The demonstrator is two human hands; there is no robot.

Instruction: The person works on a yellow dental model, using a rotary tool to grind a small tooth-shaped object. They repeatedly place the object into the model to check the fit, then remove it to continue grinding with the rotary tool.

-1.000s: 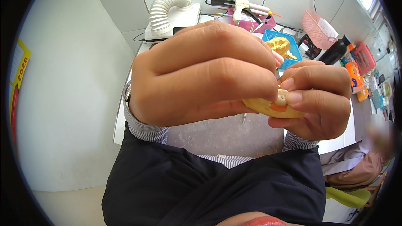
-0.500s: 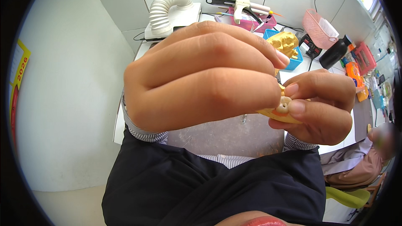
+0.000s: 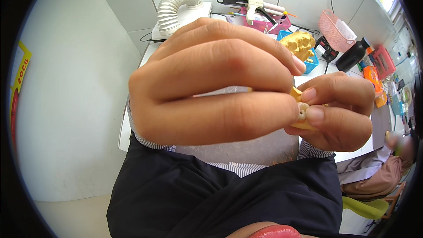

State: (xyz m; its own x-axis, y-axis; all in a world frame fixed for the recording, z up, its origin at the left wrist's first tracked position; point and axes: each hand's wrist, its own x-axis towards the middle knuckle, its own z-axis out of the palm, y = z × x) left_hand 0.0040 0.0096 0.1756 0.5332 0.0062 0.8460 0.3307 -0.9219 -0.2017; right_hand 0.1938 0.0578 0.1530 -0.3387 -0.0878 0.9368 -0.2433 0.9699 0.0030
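Observation:
A yellow dental model piece (image 3: 304, 125) sits between my two hands, mostly hidden by fingers. On it shows a whitish tooth crown (image 3: 302, 111) with a small dark hole. My left hand (image 3: 216, 83) is closed, its fingers bent across to the right and the tips against the model and the crown's left side. My right hand (image 3: 341, 110) grips the model from the right, with two digits pressed by the crown and others underneath. Beyond the hands, a larger yellow dental model (image 3: 298, 45) rests in a blue basket (image 3: 312, 67).
On the white desk stand a ribbed white hose unit (image 3: 178, 9), a pink tray (image 3: 277, 27) with a glue gun (image 3: 254, 9) and tools, a pink basket (image 3: 335, 31), and a black bottle (image 3: 352, 55). At the right sits another person (image 3: 374, 174).
My left forefinger has dropped lower, opening a gap between it and the finger above. Its tip has shifted right, covering more of the model and part of the crown.

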